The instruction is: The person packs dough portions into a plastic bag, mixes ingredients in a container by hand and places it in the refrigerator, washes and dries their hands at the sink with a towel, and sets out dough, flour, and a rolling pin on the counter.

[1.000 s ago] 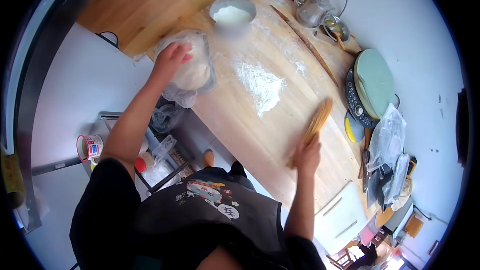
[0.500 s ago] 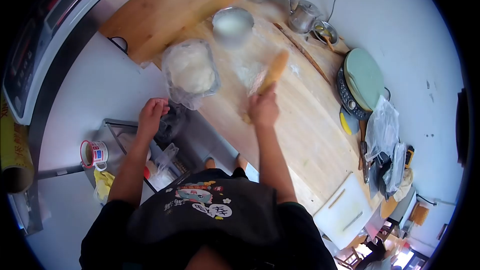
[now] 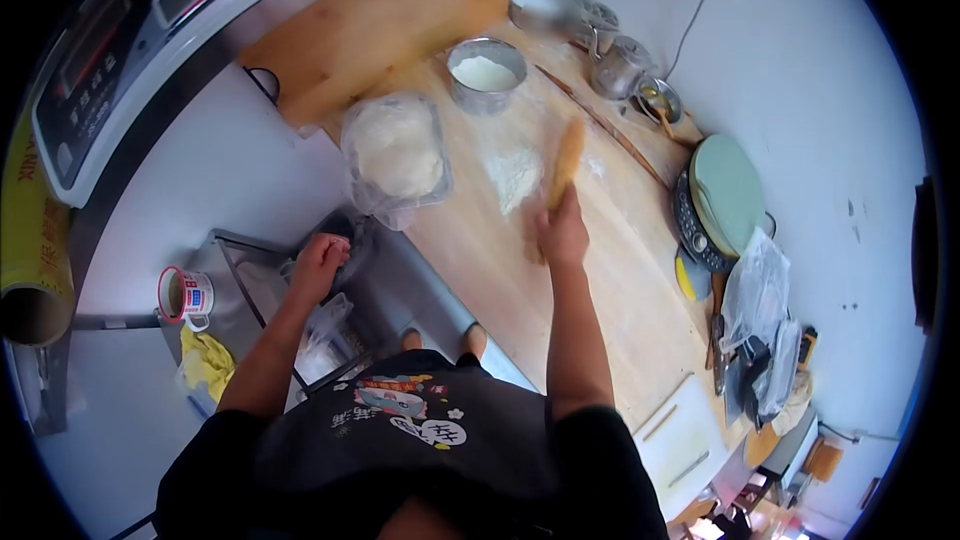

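My right hand [image 3: 564, 230] grips a wooden brush [image 3: 567, 162], whose pale bristles touch the wooden board [image 3: 480, 260] just right of a patch of white flour [image 3: 515, 178]. Off the board's left edge hangs my left hand [image 3: 320, 265], its fingers curled together; whether anything small is inside cannot be seen. Above that hand, a lump of dough [image 3: 398, 152] lies in a clear plastic-lined container. A metal bowl [image 3: 486, 75] holding white flour stands behind the patch.
A long thin rolling pin [image 3: 605, 127] lies toward the back. Along the right wall are a green round griddle [image 3: 728, 195], plastic bags [image 3: 757, 285] and a white cutting board [image 3: 683, 440]. At left are a mug [image 3: 186, 297] and a scale [image 3: 95, 90].
The brush in my right hand has moved left from the board's right side to the flour, then slightly back right. My left hand has left the dough and dropped beside the board.
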{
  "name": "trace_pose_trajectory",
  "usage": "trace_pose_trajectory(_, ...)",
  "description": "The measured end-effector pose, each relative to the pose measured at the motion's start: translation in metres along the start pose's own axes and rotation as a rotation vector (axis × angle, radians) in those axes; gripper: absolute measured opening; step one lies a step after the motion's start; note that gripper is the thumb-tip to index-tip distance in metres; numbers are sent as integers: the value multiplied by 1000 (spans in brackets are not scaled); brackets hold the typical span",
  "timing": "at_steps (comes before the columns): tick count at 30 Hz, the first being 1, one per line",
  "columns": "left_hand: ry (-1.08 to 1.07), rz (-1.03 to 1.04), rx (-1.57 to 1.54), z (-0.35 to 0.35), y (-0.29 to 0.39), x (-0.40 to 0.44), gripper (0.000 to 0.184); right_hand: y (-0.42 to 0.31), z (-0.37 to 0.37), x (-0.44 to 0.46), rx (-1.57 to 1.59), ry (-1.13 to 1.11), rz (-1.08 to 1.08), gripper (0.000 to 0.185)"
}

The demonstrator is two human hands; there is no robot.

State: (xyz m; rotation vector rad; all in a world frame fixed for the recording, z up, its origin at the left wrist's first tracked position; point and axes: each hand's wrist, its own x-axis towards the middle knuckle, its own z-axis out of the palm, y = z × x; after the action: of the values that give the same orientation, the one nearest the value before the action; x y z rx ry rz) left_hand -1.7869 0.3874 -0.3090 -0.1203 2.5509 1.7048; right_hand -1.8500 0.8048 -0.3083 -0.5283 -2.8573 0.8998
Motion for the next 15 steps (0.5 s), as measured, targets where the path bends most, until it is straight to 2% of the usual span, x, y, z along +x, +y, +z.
trace_pose_trajectory(2, 16, -5, -46, 0, -12, -3, 16, 11, -19, -38, -58, -18, -121, 64)
trace_pose_trajectory(7, 38, -38, -19, -1, -23, -15, 16, 63, -66, -94, -262, -269, -745, 59)
trace_pose_trajectory(10, 42, -25, 66, -3, -37, -20, 16, 70, -67, -59, -378, -255, -772, 60)
trace_pose_trajectory(15, 56, -23, 129, 0, -27, -31, 15, 58, -27, 52, -438, -47, -851, 55)
